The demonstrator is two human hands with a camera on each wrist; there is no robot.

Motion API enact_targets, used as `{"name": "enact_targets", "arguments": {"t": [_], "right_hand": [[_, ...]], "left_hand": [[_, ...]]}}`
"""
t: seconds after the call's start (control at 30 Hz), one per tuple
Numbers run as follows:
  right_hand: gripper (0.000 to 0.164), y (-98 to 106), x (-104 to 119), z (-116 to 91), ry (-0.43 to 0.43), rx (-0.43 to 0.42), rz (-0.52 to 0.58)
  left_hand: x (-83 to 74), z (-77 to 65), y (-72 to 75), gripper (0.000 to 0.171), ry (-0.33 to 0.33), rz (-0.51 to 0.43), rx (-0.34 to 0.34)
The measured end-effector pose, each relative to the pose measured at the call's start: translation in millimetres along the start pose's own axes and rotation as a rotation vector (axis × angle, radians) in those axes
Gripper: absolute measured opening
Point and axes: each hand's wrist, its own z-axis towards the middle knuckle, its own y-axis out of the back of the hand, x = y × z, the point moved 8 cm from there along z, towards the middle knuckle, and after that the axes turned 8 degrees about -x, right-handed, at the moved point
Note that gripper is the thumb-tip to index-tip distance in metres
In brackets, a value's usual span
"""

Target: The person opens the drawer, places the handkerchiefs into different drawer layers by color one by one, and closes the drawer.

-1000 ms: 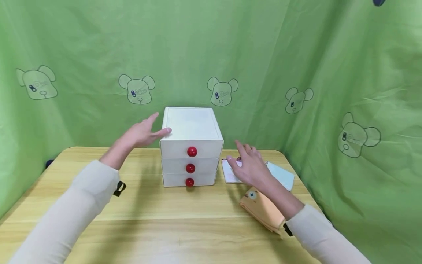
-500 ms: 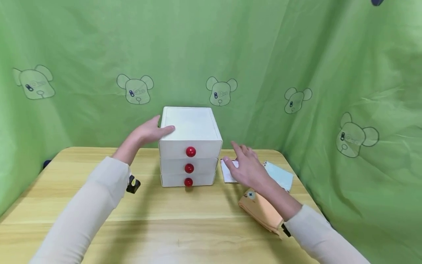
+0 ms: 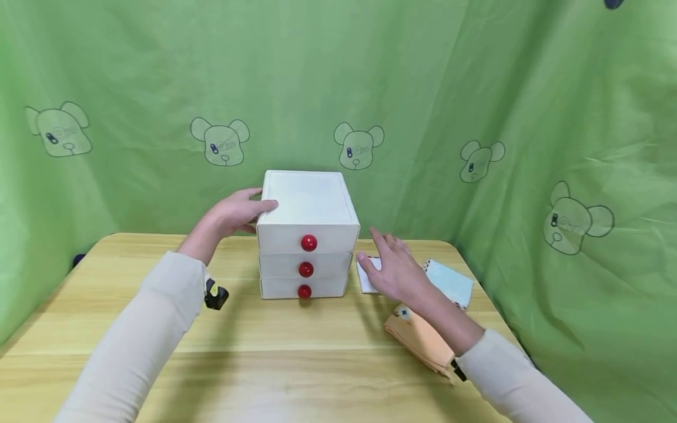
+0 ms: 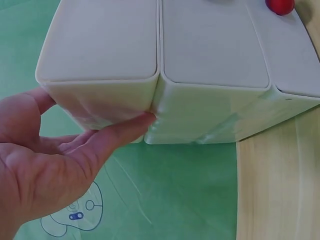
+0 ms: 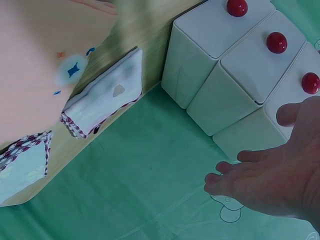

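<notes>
A white cabinet of three drawers [image 3: 312, 197] with red round knobs stands upright at the back middle of the table, its drawers pushed in. On its upper left edge rests my left hand [image 3: 237, 212], thumb over the top and fingers along the side. The left wrist view shows those fingers [image 4: 117, 134] fairly straight against the top drawer's level. My right hand [image 3: 396, 270] hovers just right of the cabinet, fingers extended and holding nothing. In the right wrist view a gap shows between some fingertips [image 5: 214, 182] and the cabinet side [image 5: 245, 132].
On the table's right lie a folded peach cloth [image 3: 423, 341] with an embroidered face, a light blue folded cloth [image 3: 449, 283] and a white folded cloth [image 5: 112, 90] with patterned trim. Green curtain [image 3: 296, 76] hangs behind and at both sides of the wooden table [image 3: 317, 364].
My left hand has moved right and come onto the cabinet's upper left edge, its fingers settling along the side. The right hand has shifted slightly left. The cabinet stays put.
</notes>
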Motion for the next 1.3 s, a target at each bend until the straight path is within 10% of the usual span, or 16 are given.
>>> {"name": "enact_targets", "arguments": {"t": [0.8,1.3], "right_hand": [[0.054,10.8,36.2,4.8,0.037,0.013,0.062],[0.050,-3.4,53.5,5.2,-0.071,0.232,0.346]], "left_hand": [[6.5,2.9,3.6,0.080,-0.001,-0.014,-0.045],[8.0,3.5,4.7,0.081,-0.002,-0.018,-0.050]]}}
